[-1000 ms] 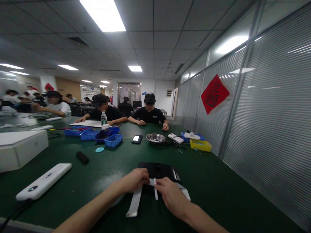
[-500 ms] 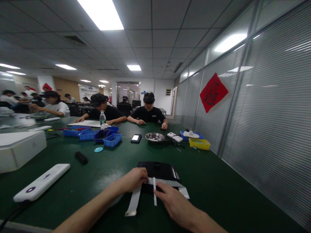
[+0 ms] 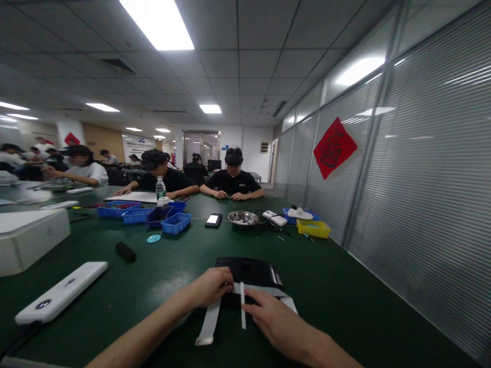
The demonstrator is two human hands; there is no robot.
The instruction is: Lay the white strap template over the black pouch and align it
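A flat ribbon cable (image 3: 262,290), pale grey, runs across the near side of a black device (image 3: 245,269) with a glossy casing. One end of it folds down toward me on the left and finishes in a small connector; the other end slants down at the right. My left hand (image 3: 212,286) is closed, its fingertips pinching the cable near the left fold. A narrow white strip (image 3: 243,313) crosses the cable and hangs toward me. Against its right edge rest the outstretched fingers of my right hand (image 3: 274,318), thumb and forefinger slightly apart.
On the left are a white power bank (image 3: 61,294) with a cord, a white box (image 3: 30,240) and a black cylinder (image 3: 126,252). Farther back stand blue bins (image 3: 176,223), a phone (image 3: 213,220), a metal bowl (image 3: 243,219) and a yellow bin (image 3: 313,229). Co-workers sit opposite.
Both hands stay nearly in place on the cable and strip. The view has shifted slightly. Across the table, a co-worker's hand has moved inward.
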